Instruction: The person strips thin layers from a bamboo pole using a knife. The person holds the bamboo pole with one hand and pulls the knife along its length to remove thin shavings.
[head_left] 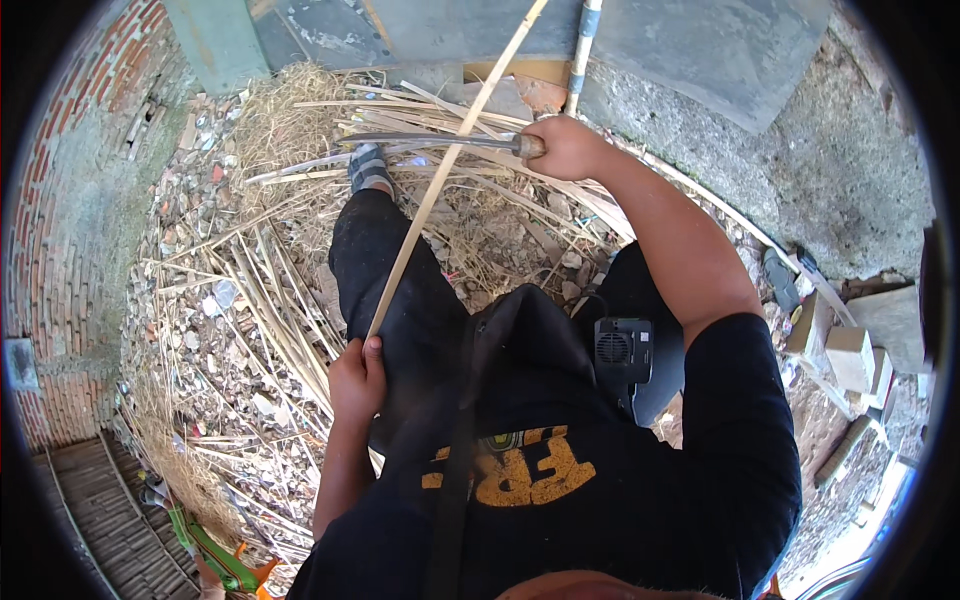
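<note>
A long pale bamboo strip (420, 222) runs slantwise from my left thigh up past the top edge of the view. My left hand (357, 380) is closed round its near end beside that thigh. Out ahead, my right hand (570, 148) grips the wooden handle of a machete (410, 139). The long, dark, slightly curved blade points left, above my sandalled foot (369, 168). Blade and strip cross near the handle, with the strip appearing on the upper side; whether they touch I cannot tell.
Split bamboo strips (285, 290) lie over rubble on the left, and more (430, 105) ahead beside dry straw (285, 120). A brick wall (60, 220) bounds the left side, a grey wall (830, 150) the right. Blocks (850, 358) sit at right. A black device (623, 350) rests by my right thigh.
</note>
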